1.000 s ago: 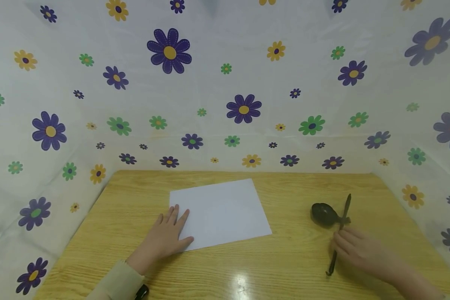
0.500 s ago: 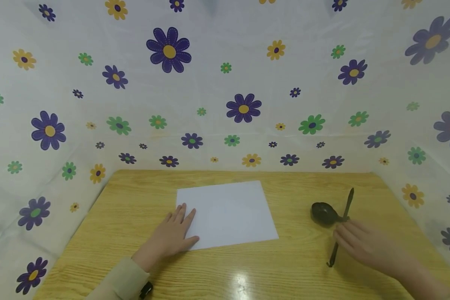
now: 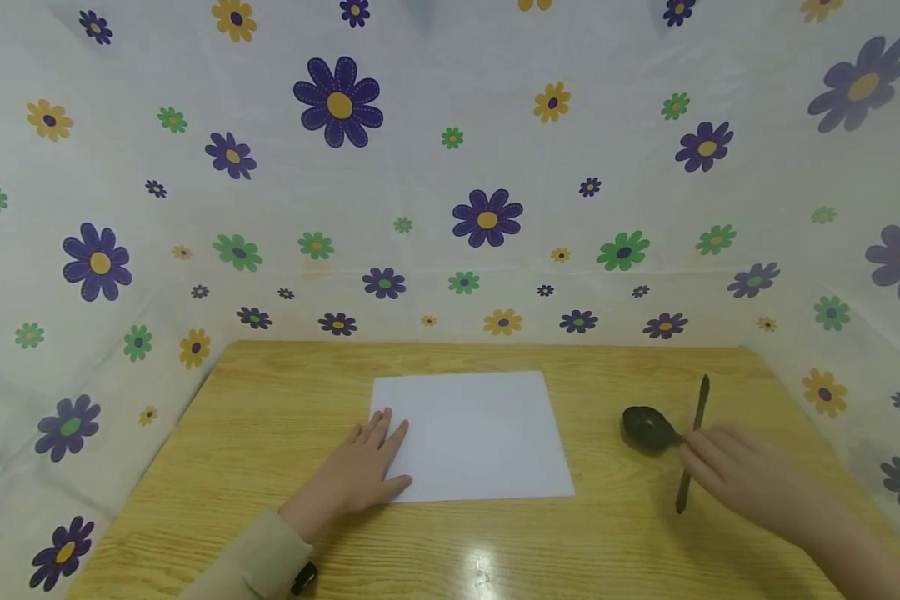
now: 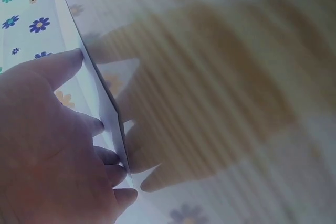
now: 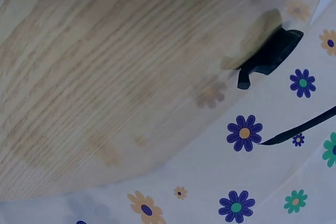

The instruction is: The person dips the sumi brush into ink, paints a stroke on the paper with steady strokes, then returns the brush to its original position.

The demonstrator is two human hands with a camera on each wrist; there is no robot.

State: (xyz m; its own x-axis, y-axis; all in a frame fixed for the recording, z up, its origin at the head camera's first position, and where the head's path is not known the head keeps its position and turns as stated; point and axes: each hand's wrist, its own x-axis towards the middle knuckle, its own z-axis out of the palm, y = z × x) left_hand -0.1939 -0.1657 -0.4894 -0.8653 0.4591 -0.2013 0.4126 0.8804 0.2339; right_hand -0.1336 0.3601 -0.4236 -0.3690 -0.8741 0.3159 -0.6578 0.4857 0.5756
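Note:
A sheet of white paper lies on the wooden table. My left hand rests on its left edge with the fingers spread and straight; the left wrist view shows the fingertips along the paper's thin edge. My right hand grips the middle of a slim dark stick with a pointed upper end; its exact kind I cannot tell. That pointed end also stands out in the right wrist view. Just left of the right hand lies a black spoon, its handle end overlapped by the fingers in the head view.
The table has a glossy wood-grain top that reflects light near its front. White sheeting with printed flowers encloses it at the back and both sides. A small black object shows beside the left cuff.
My left hand has slid the paper right and a little nearer, and the sheet has turned to lie straighter. The right hand has shifted slightly up and right, with the stick now more upright.

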